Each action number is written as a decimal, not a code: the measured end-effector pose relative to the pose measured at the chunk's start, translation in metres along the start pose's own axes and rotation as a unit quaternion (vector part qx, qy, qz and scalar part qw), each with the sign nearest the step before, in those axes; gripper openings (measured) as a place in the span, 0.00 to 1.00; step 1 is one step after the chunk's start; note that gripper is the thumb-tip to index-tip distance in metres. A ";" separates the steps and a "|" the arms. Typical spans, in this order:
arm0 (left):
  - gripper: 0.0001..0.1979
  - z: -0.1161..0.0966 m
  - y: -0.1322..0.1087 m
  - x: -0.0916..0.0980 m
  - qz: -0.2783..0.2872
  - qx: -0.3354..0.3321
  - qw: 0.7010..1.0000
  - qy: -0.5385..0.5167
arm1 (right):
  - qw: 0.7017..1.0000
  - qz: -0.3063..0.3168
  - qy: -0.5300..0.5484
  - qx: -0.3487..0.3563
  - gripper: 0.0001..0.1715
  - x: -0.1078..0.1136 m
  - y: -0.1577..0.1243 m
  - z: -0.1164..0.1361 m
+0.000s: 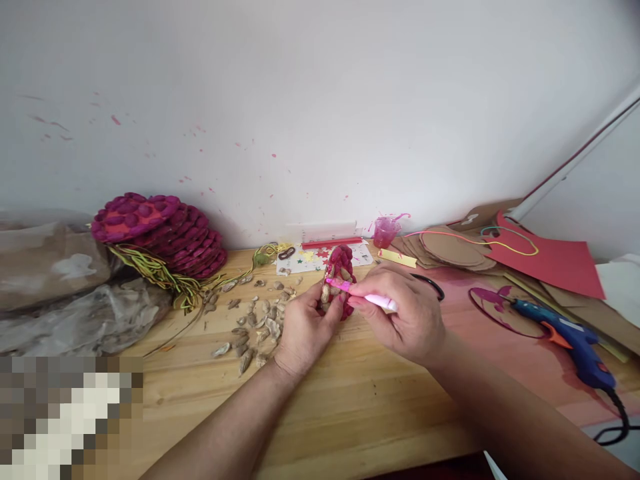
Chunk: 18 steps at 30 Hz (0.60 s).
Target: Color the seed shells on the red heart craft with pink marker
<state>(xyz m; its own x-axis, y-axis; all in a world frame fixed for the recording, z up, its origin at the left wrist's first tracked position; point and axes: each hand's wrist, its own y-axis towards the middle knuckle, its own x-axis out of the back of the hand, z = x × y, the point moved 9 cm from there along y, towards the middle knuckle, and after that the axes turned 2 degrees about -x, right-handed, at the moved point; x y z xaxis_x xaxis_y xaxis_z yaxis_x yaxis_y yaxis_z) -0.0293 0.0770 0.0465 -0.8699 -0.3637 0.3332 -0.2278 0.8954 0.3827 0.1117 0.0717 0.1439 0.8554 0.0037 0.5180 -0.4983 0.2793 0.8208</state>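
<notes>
My left hand (307, 323) grips a round piece covered in peanut shells (341, 259), held up on edge above the table. Most of its shells are magenta, while some facing me are still tan. My right hand (407, 310) pinches a small brush (380, 303) with a white and pink handle. The brush's pink-stained end meets the shells near my left thumb; its tip is hard to make out. Loose peanut shells (245, 333) lie scattered on the wooden table, left of my left hand.
At the left stand a stack of magenta shell-covered discs (200, 233), yellow-green cords (155, 273) and plastic bags (115, 320). A cup of pink paint (385, 233) is by the wall. Rightward lie cardboard discs (455, 250), red sheet (560, 260) and a blue glue gun (575, 340).
</notes>
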 end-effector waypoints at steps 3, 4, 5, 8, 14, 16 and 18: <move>0.11 -0.001 -0.001 0.002 -0.010 -0.004 1.000 0.017 | 1.000 -0.011 -0.016 0.011 0.08 0.003 -0.001 0.001; 0.11 -0.001 -0.001 0.002 -0.011 -0.003 1.000 0.023 | 1.000 -0.022 -0.020 0.010 0.09 0.006 0.000 0.001; 0.11 -0.001 -0.002 0.002 -0.009 -0.001 1.000 0.028 | 0.999 -0.034 -0.020 0.004 0.10 0.008 0.000 0.000; 0.11 -0.001 -0.002 0.000 -0.001 0.000 0.999 0.034 | 0.999 -0.047 0.005 -0.014 0.10 0.011 0.000 -0.002; 0.12 -0.001 -0.002 0.000 0.000 -0.003 1.000 0.029 | 0.999 -0.031 0.015 -0.011 0.09 0.007 0.003 0.000; 0.11 -0.001 -0.003 0.000 0.000 -0.003 1.000 0.025 | 0.999 -0.044 0.003 -0.004 0.10 0.011 0.003 0.001; 0.11 0.000 -0.004 0.000 -0.002 -0.005 1.000 0.027 | 0.998 -0.057 0.001 -0.004 0.12 0.014 0.002 0.000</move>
<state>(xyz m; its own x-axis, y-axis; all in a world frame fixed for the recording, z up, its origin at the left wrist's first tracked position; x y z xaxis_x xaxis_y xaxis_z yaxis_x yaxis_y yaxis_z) -0.0281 0.0739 0.0452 -0.8447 -0.3799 0.3770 -0.2256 0.8915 0.3928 0.1224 0.0723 0.1531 0.9064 -0.0267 0.4217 -0.3974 0.2849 0.8723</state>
